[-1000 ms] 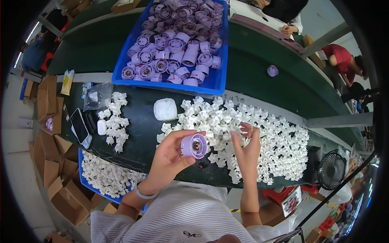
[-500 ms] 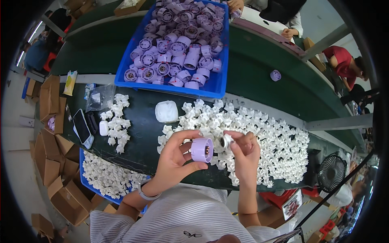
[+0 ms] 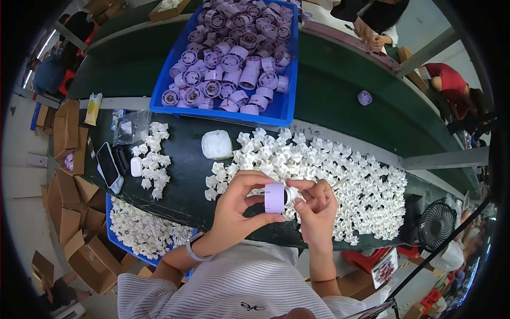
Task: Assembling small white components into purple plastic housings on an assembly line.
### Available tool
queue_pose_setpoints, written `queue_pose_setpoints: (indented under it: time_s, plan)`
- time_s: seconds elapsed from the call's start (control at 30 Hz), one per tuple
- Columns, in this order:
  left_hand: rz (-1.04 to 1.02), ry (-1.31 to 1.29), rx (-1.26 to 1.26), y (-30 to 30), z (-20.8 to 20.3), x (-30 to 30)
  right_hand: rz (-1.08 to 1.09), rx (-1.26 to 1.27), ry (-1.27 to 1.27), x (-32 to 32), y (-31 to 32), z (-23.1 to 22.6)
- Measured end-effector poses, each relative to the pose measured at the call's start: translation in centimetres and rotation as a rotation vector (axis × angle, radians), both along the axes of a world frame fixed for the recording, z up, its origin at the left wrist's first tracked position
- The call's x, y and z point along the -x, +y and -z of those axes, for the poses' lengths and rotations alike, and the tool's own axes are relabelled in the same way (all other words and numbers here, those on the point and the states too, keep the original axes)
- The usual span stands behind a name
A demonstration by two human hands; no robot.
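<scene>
My left hand (image 3: 240,204) grips a lilac cylindrical housing (image 3: 274,198) between thumb and fingers, its open end turned to the right. Pinched in my right hand (image 3: 317,207) is a small white lobed plastic piece (image 3: 290,195) with a dark ring, held against that open end. Whether the piece sits inside the housing cannot be made out. Under and beyond both hands spreads a wide layer of similar white pieces (image 3: 361,191). Behind them stands a blue bin (image 3: 289,109) heaped with lilac housings (image 3: 231,63).
Left on the table are a phone (image 3: 109,167), a white case (image 3: 136,167), a plastic bag (image 3: 133,127) and a white wrapped block (image 3: 217,144). Below sits a blue tub of white parts (image 3: 143,228). A black fan (image 3: 436,226) stands right. One housing (image 3: 364,98) lies on the green belt.
My hands have come together: the housing moved slightly right and turned, and the white piece moved left to its open end. Across the belt, a co-worker's hands have shifted.
</scene>
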State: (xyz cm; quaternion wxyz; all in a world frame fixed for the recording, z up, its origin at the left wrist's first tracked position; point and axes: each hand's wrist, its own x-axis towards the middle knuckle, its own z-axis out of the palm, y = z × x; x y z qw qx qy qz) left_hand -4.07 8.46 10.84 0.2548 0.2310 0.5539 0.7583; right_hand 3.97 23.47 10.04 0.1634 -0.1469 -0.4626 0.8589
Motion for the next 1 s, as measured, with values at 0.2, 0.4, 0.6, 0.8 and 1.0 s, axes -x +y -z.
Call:
queue_pose_setpoints:
  time_s: [0.2,0.4,0.6,0.8,1.0]
  plan:
    - [0.028,0.042,0.009,-0.1,0.0,0.2,-0.021,-0.078,0.047,-0.4,0.4,-0.6]
    - [0.076,-0.015,0.037,-0.1,-0.5,0.6,-0.102,-0.345,0.005,-1.0,1.3,-1.4]
    - [0.131,-0.131,0.068,-0.2,-0.7,0.5,-0.233,-0.538,-0.048,-0.9,1.4,-2.7]
    - [0.192,-0.077,0.047,2.0,-1.4,2.0,-0.060,-0.401,0.091,-0.6,2.0,-1.1]
    - [0.118,0.940,0.391,10.3,-3.2,11.5,0.351,-0.465,-0.076,-1.1,2.0,0.5]
